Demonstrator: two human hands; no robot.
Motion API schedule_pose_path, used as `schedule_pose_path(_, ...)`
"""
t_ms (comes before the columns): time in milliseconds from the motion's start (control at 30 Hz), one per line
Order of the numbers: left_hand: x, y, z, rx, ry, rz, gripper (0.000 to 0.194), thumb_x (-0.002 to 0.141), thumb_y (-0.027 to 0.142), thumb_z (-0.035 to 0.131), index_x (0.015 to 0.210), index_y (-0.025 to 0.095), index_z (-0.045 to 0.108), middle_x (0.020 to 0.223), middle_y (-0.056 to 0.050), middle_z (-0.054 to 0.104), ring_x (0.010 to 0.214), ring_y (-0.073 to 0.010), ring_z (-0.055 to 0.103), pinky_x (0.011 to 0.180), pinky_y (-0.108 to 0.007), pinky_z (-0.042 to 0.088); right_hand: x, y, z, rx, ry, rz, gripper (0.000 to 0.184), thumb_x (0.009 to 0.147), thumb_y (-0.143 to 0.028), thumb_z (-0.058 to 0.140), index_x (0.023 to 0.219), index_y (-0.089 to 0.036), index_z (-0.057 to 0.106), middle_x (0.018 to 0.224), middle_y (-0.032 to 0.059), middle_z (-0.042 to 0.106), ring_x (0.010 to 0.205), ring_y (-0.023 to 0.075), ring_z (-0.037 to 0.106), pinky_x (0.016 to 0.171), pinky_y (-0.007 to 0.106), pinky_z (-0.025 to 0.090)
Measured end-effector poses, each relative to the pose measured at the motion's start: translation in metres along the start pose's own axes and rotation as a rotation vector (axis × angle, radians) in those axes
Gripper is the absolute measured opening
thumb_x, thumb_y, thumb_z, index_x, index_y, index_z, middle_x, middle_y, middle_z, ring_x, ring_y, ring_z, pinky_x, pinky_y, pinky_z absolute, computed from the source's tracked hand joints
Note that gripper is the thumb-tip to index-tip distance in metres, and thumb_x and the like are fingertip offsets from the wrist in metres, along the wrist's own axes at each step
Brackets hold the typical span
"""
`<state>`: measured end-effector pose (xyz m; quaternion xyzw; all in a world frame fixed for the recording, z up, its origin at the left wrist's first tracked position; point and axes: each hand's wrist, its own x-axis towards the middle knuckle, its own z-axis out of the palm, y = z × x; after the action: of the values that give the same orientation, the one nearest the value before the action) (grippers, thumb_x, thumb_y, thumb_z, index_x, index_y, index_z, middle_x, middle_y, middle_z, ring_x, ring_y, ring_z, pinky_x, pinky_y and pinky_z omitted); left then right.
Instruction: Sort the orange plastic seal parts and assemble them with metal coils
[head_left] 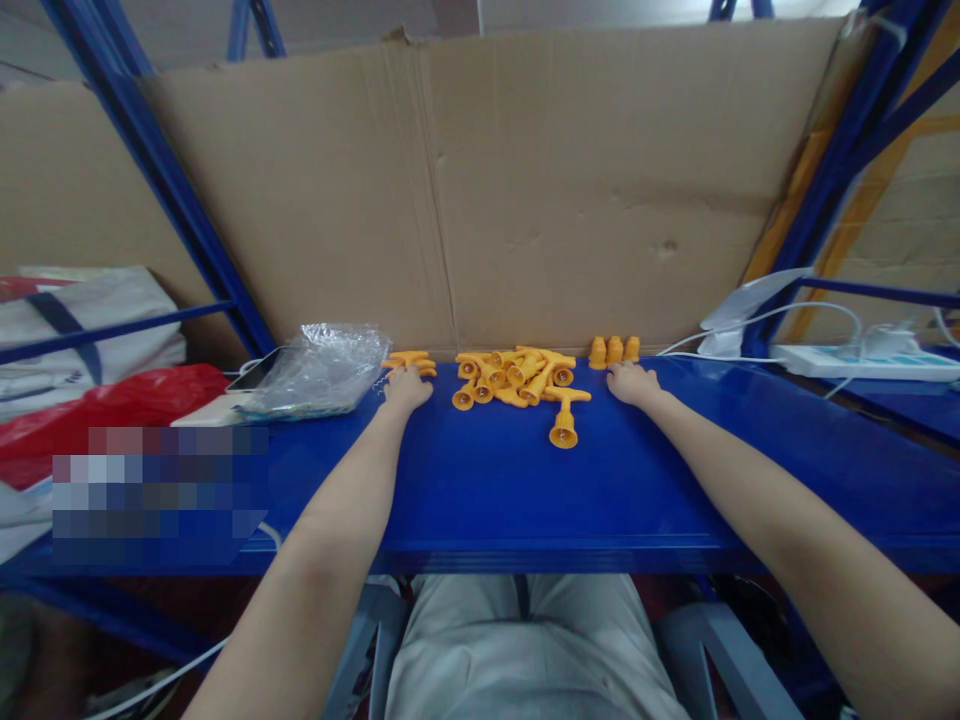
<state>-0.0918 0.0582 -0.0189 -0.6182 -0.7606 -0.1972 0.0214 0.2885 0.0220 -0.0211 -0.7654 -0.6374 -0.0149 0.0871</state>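
Both my arms stretch forward over the blue shelf. My left hand lies palm down against a few yellow T-shaped handles at the back. Its fingers are extended and partly hide these pieces. On the other side, my right hand rests with fingers apart, just in front of three upright yellow cup-shaped caps standing in a row. Between my hands lies a loose pile of yellow T-handled pieces with flared, bell-like ends. One such T-handled piece lies nearer to me, its hollow end facing me.
Cardboard walls off the back of the blue shelf. Clear plastic bags and a red bag lie to the left. At the right are a white power strip and cables. Blue posts frame the shelf.
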Motion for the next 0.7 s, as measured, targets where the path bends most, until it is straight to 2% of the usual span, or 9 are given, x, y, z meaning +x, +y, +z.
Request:
schedule_pose_path(200, 0.006, -0.003, 0.005, 0.033, 0.027, 0.030, 0.047, 0.085, 0.027, 0.054, 0.130, 0.015, 0.058, 0.140, -0.020, 0.054, 0.133, -0.0368, 0.051, 0.106, -0.048, 0.045, 0.001, 0.001, 0.002, -0.012, 0.000, -0.006, 0.054, 0.096, -0.024, 0.024, 0.137, -0.008, 0.055, 0.141, 0.0256, 0.053, 0.134, 0.0382, 0.047, 0.105, 0.059, 0.037)
schedule_pose_path(333, 0.010, -0.002, 0.005, 0.050, 0.080, 0.117, 0.040, 0.085, 0.024, 0.054, 0.122, 0.014, 0.065, 0.133, -0.019, 0.059, 0.127, -0.0328, 0.056, 0.106, -0.041, 0.046, 0.000, 0.001, 0.002, -0.011, 0.006, -0.013, 0.054, 0.096, -0.024, 0.025, 0.137, -0.006, 0.054, 0.139, 0.0268, 0.053, 0.133, 0.0387, 0.047, 0.104, 0.059, 0.037)
schedule_pose_path(467, 0.011, 0.005, 0.005, 0.050, 0.106, 0.214, 0.037, 0.085, 0.021, 0.052, 0.116, 0.017, 0.071, 0.131, -0.013, 0.061, 0.125, -0.0273, 0.058, 0.110, -0.034, 0.043, 0.000, 0.001, 0.001, -0.009, 0.005, -0.013, 0.054, 0.096, -0.024, 0.025, 0.138, -0.007, 0.054, 0.140, 0.0271, 0.053, 0.133, 0.0388, 0.048, 0.103, 0.060, 0.038)
schedule_pose_path(567, 0.011, 0.009, 0.007, 0.081, 0.090, 0.259, 0.037, 0.086, 0.023, 0.048, 0.113, 0.018, 0.074, 0.128, -0.011, 0.064, 0.124, -0.0263, 0.058, 0.108, -0.032, 0.044, 0.000, 0.001, 0.001, -0.011, 0.000, -0.012, 0.054, 0.096, -0.024, 0.025, 0.138, -0.006, 0.054, 0.140, 0.0272, 0.053, 0.133, 0.0387, 0.048, 0.104, 0.059, 0.038)
schedule_pose_path(700, 0.011, 0.008, 0.010, 0.159, 0.019, 0.226, 0.040, 0.088, 0.030, 0.045, 0.113, 0.019, 0.074, 0.125, -0.011, 0.067, 0.122, -0.0297, 0.059, 0.101, -0.037, 0.048, 0.001, 0.002, 0.002, -0.015, 0.009, -0.011, 0.053, 0.097, -0.024, 0.025, 0.137, -0.008, 0.055, 0.139, 0.0254, 0.054, 0.134, 0.0372, 0.048, 0.105, 0.058, 0.038)
